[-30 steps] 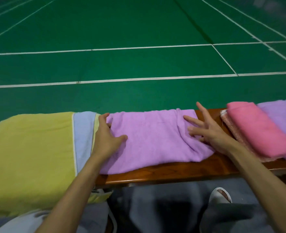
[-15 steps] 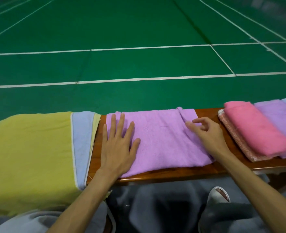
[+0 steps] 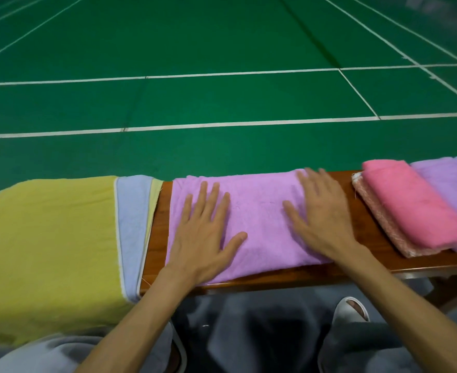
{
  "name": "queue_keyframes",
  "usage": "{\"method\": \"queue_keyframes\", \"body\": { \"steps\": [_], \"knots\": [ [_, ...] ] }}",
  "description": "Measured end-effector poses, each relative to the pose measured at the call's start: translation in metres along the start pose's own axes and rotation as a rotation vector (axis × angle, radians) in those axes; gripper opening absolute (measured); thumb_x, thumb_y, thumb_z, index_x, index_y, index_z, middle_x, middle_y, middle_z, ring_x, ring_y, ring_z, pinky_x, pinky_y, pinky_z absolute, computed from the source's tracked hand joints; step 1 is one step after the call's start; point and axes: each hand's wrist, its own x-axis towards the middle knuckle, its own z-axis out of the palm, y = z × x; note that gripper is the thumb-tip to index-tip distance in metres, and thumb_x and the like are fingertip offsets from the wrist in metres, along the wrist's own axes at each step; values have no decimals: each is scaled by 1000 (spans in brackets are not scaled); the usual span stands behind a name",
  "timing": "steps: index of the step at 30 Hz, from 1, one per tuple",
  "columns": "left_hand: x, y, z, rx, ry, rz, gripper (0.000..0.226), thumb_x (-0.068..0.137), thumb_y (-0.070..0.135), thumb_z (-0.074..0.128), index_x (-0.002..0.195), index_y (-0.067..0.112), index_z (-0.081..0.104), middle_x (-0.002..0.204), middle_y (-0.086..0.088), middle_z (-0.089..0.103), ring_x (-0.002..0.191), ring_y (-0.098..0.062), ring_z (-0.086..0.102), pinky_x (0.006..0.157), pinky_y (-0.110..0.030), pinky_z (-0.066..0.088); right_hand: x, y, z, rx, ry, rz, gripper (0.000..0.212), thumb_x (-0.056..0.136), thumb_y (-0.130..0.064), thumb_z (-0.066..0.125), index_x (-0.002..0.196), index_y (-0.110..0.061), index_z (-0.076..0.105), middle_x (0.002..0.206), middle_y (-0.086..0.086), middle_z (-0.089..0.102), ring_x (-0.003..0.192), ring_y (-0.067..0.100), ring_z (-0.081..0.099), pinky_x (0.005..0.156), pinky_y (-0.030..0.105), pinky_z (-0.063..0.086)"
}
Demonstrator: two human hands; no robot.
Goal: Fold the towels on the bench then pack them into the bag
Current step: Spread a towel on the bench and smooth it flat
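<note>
Currently the lilac towel (image 3: pixel 259 219) is pressed flat under the left hand (image 3: pixel 203 235) and right hand (image 3: pixel 321 219), nothing gripped; soft and limp, it is best pinched at its corners.

White-lined green court floor (image 3: pixel 222 36) beyond; white slipper (image 3: pixel 349 312) low right, beside grey trousers (image 3: pixel 249 335)

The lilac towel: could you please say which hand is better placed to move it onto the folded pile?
Probably the right hand: it lies on the lilac towel at the end nearest the folded pile; the left hand rests at the far end.
</note>
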Motion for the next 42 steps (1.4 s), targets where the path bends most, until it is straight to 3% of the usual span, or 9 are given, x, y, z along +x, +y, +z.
{"method": "queue_keyframes", "body": {
  "steps": [3, 9, 19, 21, 24, 28, 33, 37, 42],
  "knots": [
    [7, 10, 11, -166, -42, 40, 71, 104, 65, 19, 165, 32, 1, 172, 4, -14, 156, -16, -23, 129, -45, -5, -2, -10, 25, 99, -336, -233, 73, 98, -68, 17, 164, -38, 5, 172, -5, -8, 158, 22, -13, 127, 55, 0],
    [4, -21, 15, -116, -106, -167, 80, 97, 71, 3, 165, 29, -2, 171, 3, -14, 156, -15, -19, 128, -40, -9, -5, 14, 31, -7, -352, -49, 78, 93, -73, -4, 163, -38, -6, 170, -6, -17, 157, 20, -19, 128, 50, -5],
    [-1, -32, 8, -85, -70, -214, 81, 100, 69, 8, 165, 20, 4, 172, 0, -7, 158, -17, -13, 127, -39, -11, -7, 32, 28, -53, -316, 234, 85, 96, -67, 5, 165, -16, 10, 172, 6, 2, 159, 30, 1, 126, 52, 6],
    [-3, -29, 5, -185, 22, -256, 71, 106, 59, 24, 164, 18, 22, 172, -4, 11, 160, -22, 4, 129, -40, 2, -6, 28, 27, -46, -214, 253, 71, 104, -58, 20, 156, -12, 35, 166, 13, 27, 153, 35, 23, 121, 54, 23],
    [-3, -21, -4, -239, 210, -438, 58, 103, 44, 54, 148, 9, 44, 152, -15, 46, 137, -35, 45, 111, -50, 42, -2, 24, 24, -73, 50, 261, 42, 106, -41, 36, 113, -8, 60, 121, 16, 60, 108, 33, 52, 82, 44, 42],
    [5, -25, -17, -273, 106, -704, 58, 90, 47, 74, 129, 8, 51, 124, -14, 58, 110, -33, 57, 87, -46, 52, 11, 23, 11, 54, 75, 447, 27, 96, -28, 65, 108, -5, 56, 109, 18, 60, 100, 36, 53, 76, 41, 41],
    [17, -32, -27, -512, -11, -770, 32, 91, 32, 77, 105, 15, 53, 88, 2, 56, 75, -13, 54, 64, -31, 46, 21, 37, 5, 162, -213, 619, 39, 91, -39, 68, 103, -4, 55, 105, 20, 67, 95, 42, 65, 73, 40, 47],
    [19, -33, -32, -651, -53, -762, 24, 88, 24, 79, 98, 17, 58, 89, 3, 58, 85, -22, 60, 71, -36, 52, 18, 40, -1, 187, -309, 589, 26, 90, -35, 65, 84, -11, 57, 88, 14, 67, 80, 36, 62, 65, 37, 45],
    [19, -43, -58, -1210, -75, -821, 26, 73, 13, 89, 90, 14, 69, 97, -8, 71, 97, -32, 67, 77, -40, 53, 14, 42, -24, 725, -126, 482, 12, 98, -11, 62, 106, -7, 54, 92, 6, 62, 83, 23, 61, 69, 35, 45]
  ]
}}
